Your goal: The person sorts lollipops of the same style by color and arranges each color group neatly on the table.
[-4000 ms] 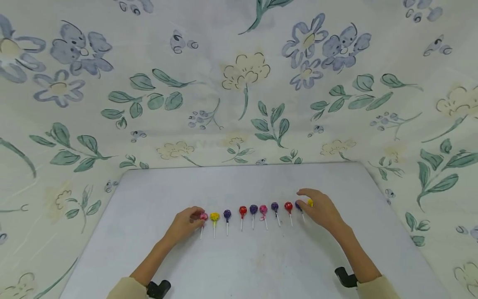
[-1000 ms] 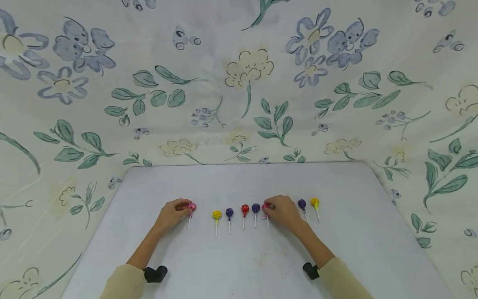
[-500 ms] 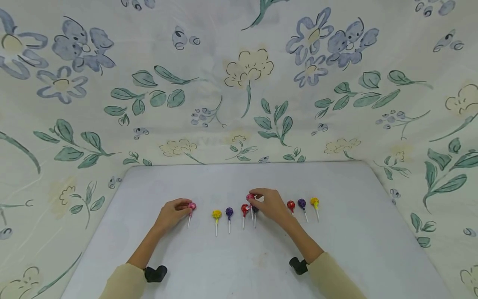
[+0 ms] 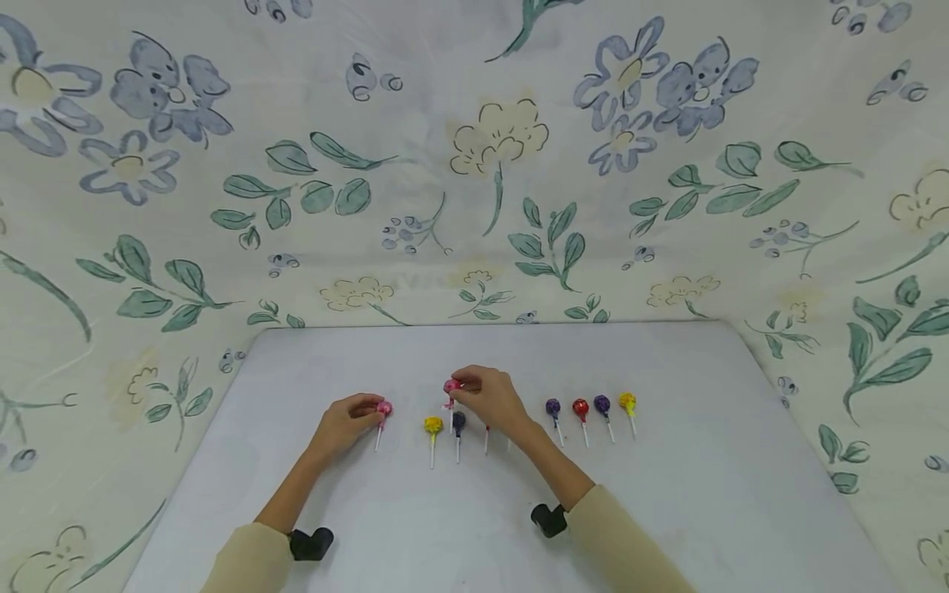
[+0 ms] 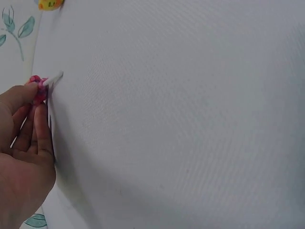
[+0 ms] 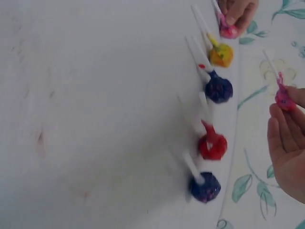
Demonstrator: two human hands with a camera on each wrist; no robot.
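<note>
Pink-wrapped round lollipop on white stick (image 4: 451,385) carried leftward by right hand (image 4: 489,399), pinched between thumb and fingers, now lifted near yellow-wrapped round lollipop (image 4: 433,425) and dark-purple-wrapped round lollipop (image 4: 459,422); half second ago, farther right, by red one. Second pink-wrapped round lollipop (image 4: 384,408) kept pinched by left hand (image 4: 347,423), same spot. Open gap seen between it and yellow; far edge of flat white tabletop (image 4: 445,527) well behind row.

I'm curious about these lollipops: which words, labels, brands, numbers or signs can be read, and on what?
No text can be read.
Yellow lollipop, left wrist view: dark wrapper marks, too blurred to read.
Other lollipops: any wrapper print is too small or blurred.
Flowered backdrop: painted-looking pattern only, no letters.
</note>
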